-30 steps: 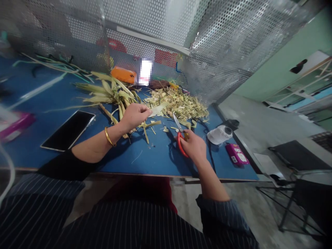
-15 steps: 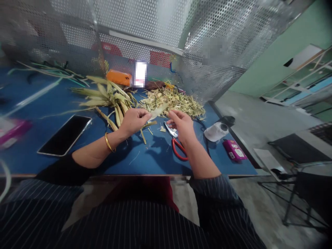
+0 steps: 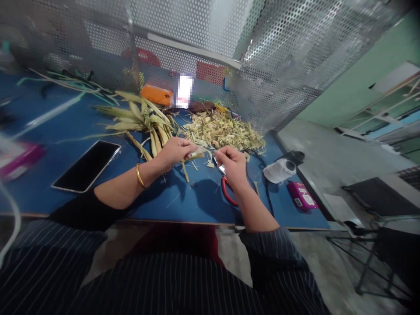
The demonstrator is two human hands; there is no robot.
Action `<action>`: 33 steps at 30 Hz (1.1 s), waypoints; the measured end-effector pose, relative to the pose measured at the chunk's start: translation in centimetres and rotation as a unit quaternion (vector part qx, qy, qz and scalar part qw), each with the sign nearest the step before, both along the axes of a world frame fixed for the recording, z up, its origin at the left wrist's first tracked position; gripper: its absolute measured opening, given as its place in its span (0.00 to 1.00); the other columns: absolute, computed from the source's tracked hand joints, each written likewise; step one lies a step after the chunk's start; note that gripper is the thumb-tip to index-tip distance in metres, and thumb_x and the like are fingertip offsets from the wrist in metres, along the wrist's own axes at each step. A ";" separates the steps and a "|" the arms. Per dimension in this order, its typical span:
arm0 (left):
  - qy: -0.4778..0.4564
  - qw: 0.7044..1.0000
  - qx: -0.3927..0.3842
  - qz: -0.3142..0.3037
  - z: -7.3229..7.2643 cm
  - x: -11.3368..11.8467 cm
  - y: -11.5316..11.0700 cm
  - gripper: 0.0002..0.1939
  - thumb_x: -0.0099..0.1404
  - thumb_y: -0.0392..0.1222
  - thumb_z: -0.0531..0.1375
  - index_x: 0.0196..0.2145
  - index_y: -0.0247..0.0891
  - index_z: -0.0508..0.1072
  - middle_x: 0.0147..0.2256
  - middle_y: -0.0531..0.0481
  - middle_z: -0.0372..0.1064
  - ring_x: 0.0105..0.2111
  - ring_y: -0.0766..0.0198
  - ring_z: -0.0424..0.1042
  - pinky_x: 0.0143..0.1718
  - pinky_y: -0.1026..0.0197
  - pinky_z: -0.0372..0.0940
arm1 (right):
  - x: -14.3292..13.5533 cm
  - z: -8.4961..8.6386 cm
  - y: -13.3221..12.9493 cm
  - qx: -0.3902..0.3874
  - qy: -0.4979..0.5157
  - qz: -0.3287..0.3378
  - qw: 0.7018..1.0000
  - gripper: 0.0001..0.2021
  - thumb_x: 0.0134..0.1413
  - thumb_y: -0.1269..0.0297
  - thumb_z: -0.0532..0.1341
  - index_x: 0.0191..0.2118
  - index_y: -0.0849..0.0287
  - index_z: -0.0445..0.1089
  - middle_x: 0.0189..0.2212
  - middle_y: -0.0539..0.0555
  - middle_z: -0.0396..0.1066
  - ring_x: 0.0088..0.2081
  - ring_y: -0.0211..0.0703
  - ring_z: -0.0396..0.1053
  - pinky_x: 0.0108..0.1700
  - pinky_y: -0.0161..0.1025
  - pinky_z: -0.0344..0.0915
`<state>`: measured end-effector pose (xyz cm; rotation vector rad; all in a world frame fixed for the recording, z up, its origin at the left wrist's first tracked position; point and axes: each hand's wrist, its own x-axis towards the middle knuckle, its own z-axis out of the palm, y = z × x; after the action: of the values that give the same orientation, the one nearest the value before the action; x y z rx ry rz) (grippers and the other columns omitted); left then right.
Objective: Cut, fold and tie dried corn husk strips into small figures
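Note:
A pale strip of corn husk (image 3: 199,151) is pinched between the thumb and fingers of my left hand (image 3: 177,152). From it a thin sliver curves across to my right hand (image 3: 231,164), whose fingertips are pressed together at its end. Scissors with red handles (image 3: 226,192) lie on the table under my right hand, which partly hides them. Whole yellowish corn husks (image 3: 159,133) are bunched just beyond my left hand. Behind both hands is a heap of shredded husk (image 3: 226,131). Small husk scraps (image 3: 210,164) are scattered below my fingers.
On the blue table (image 3: 183,205) a black phone (image 3: 87,166) lies at left. A white thread cone (image 3: 277,171) and a purple packet (image 3: 301,195) stand at right. An orange pouch (image 3: 156,94) and a lit screen (image 3: 184,91) sit before the perforated metal panel (image 3: 197,26).
My right fingers have closed and moved slightly down. The husk strip has bent down between my hands, with a sliver now curving toward the right fingertips. The view has shifted slightly left.

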<state>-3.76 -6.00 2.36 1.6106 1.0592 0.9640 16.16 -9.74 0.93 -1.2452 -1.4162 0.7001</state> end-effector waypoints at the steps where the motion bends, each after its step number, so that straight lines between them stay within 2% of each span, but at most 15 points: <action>1: 0.001 1.000 -0.006 -0.009 0.1 0.1 -0.1 0.13 0.58 0.44 0.60 0.19 0.34 0.71 0.16 0.55 0.61 0.18 0.72 0.57 0.23 0.65 0.53 | 0.0 -0.1 -0.1 0.007 0.003 -0.009 1.000 0.11 0.50 0.59 0.63 0.23 0.58 0.67 0.16 0.45 0.61 0.20 0.32 0.57 0.26 0.33 0.55; 4: 0.014 1.000 0.000 -0.015 0.4 0.3 -0.5 0.13 0.58 0.43 0.60 0.20 0.34 0.72 0.16 0.54 0.61 0.18 0.72 0.57 0.23 0.65 0.53 | -0.2 0.0 -0.1 0.019 0.008 -0.032 0.999 0.11 0.50 0.59 0.63 0.23 0.58 0.67 0.15 0.44 0.59 0.20 0.31 0.55 0.25 0.33 0.52; 11: -0.005 0.999 0.019 0.047 0.2 0.7 -0.7 0.16 0.59 0.42 0.59 0.15 0.35 0.66 0.15 0.54 0.60 0.18 0.72 0.57 0.23 0.64 0.54 | -0.7 0.3 0.0 0.002 0.055 -0.056 0.997 0.11 0.49 0.59 0.62 0.22 0.58 0.66 0.16 0.45 0.58 0.19 0.32 0.52 0.23 0.33 0.49; 14: -0.052 0.996 -0.002 0.075 -0.3 0.6 -0.2 0.15 0.57 0.43 0.61 0.16 0.35 0.67 0.16 0.54 0.61 0.18 0.72 0.58 0.24 0.65 0.56 | -0.9 0.3 -0.3 -0.002 0.014 -0.039 0.999 0.12 0.50 0.58 0.62 0.22 0.57 0.65 0.17 0.45 0.58 0.20 0.33 0.53 0.24 0.34 0.51; 18: -0.120 0.984 -0.079 0.101 -1.0 0.3 0.9 0.09 0.54 0.43 0.63 0.24 0.34 0.75 0.21 0.50 0.70 0.21 0.70 0.65 0.25 0.65 0.60 | -1.4 0.7 -1.6 0.029 -0.090 0.006 0.995 0.13 0.53 0.58 0.62 0.22 0.57 0.65 0.18 0.46 0.59 0.23 0.35 0.55 0.29 0.35 0.55; 20: -0.138 0.979 -0.103 0.109 -1.3 0.1 1.4 0.08 0.54 0.43 0.63 0.26 0.35 0.76 0.23 0.49 0.72 0.21 0.70 0.66 0.24 0.65 0.60 | -1.4 1.4 -2.9 0.049 -0.146 0.073 0.985 0.13 0.54 0.57 0.62 0.23 0.57 0.66 0.21 0.48 0.64 0.26 0.36 0.59 0.32 0.36 0.58; 22: -0.146 0.976 -0.115 0.115 -1.3 -0.1 1.7 0.08 0.55 0.43 0.64 0.26 0.35 0.76 0.24 0.48 0.72 0.20 0.72 0.64 0.23 0.65 0.59 | -0.8 2.2 -4.2 0.024 -0.173 0.213 0.961 0.13 0.55 0.56 0.62 0.24 0.56 0.69 0.24 0.50 0.68 0.28 0.37 0.63 0.34 0.36 0.60; 24: -0.148 0.973 -0.126 0.126 -1.2 -0.3 2.0 0.08 0.55 0.43 0.64 0.25 0.35 0.76 0.23 0.48 0.71 0.18 0.73 0.62 0.21 0.65 0.58 | 0.2 3.1 -5.2 -0.048 -0.154 0.373 0.914 0.13 0.54 0.55 0.62 0.24 0.56 0.71 0.23 0.50 0.69 0.27 0.37 0.65 0.33 0.36 0.62; 25: -0.149 0.972 -0.129 0.131 -1.1 -0.4 2.0 0.08 0.55 0.42 0.65 0.24 0.35 0.75 0.23 0.48 0.71 0.18 0.73 0.61 0.21 0.65 0.58 | 1.0 3.5 -5.4 -0.075 -0.130 0.426 0.892 0.14 0.53 0.54 0.63 0.23 0.56 0.71 0.21 0.50 0.68 0.25 0.37 0.65 0.31 0.37 0.62; 26: -0.148 0.971 -0.130 0.135 -1.1 -0.4 2.1 0.07 0.55 0.41 0.65 0.23 0.35 0.75 0.23 0.48 0.70 0.18 0.74 0.60 0.21 0.64 0.58 | 1.7 3.8 -5.2 -0.080 -0.092 0.436 0.892 0.16 0.52 0.52 0.63 0.22 0.56 0.70 0.18 0.50 0.66 0.22 0.37 0.64 0.29 0.37 0.62; 27: -0.147 0.971 -0.128 0.138 -1.0 -0.4 2.0 0.07 0.54 0.40 0.65 0.23 0.35 0.75 0.22 0.49 0.69 0.18 0.74 0.60 0.21 0.64 0.57 | 2.6 4.1 -4.5 -0.049 -0.036 0.398 0.916 0.18 0.52 0.49 0.62 0.19 0.56 0.68 0.16 0.49 0.63 0.19 0.37 0.61 0.26 0.37 0.61; 28: -0.145 0.972 -0.125 0.137 -0.9 -0.4 2.0 0.06 0.54 0.38 0.66 0.22 0.35 0.74 0.21 0.49 0.68 0.17 0.74 0.60 0.21 0.64 0.57 | 3.4 4.2 -3.5 0.001 0.017 0.320 0.947 0.20 0.51 0.47 0.62 0.18 0.55 0.64 0.14 0.48 0.58 0.17 0.36 0.58 0.24 0.37 0.59; 30: -0.138 0.975 -0.112 0.130 -0.8 -0.3 1.8 0.05 0.53 0.38 0.66 0.22 0.35 0.74 0.20 0.51 0.67 0.17 0.74 0.59 0.21 0.64 0.57 | 5.2 4.4 -0.4 0.066 0.028 0.127 0.989 0.22 0.55 0.44 0.55 0.19 0.54 0.61 0.14 0.46 0.53 0.18 0.36 0.56 0.27 0.39 0.62; 32: -0.125 0.981 -0.094 0.115 -0.6 -0.2 1.5 0.06 0.54 0.39 0.65 0.23 0.35 0.74 0.20 0.52 0.67 0.17 0.74 0.59 0.21 0.64 0.57 | 6.8 4.3 3.4 0.051 -0.094 -0.088 0.990 0.19 0.57 0.49 0.52 0.24 0.56 0.66 0.19 0.49 0.58 0.22 0.38 0.60 0.31 0.40 0.64; 33: -0.116 0.984 -0.082 0.106 -0.6 -0.2 1.4 0.06 0.54 0.40 0.65 0.23 0.35 0.74 0.20 0.52 0.67 0.17 0.74 0.59 0.21 0.64 0.58 | 7.5 4.2 5.2 0.020 -0.190 -0.193 0.962 0.17 0.57 0.52 0.53 0.27 0.57 0.69 0.21 0.51 0.62 0.25 0.40 0.64 0.33 0.41 0.64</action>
<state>-3.94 -4.57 1.77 1.2353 1.1306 1.1436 23.68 -4.56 5.15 -1.6251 -1.4200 0.1680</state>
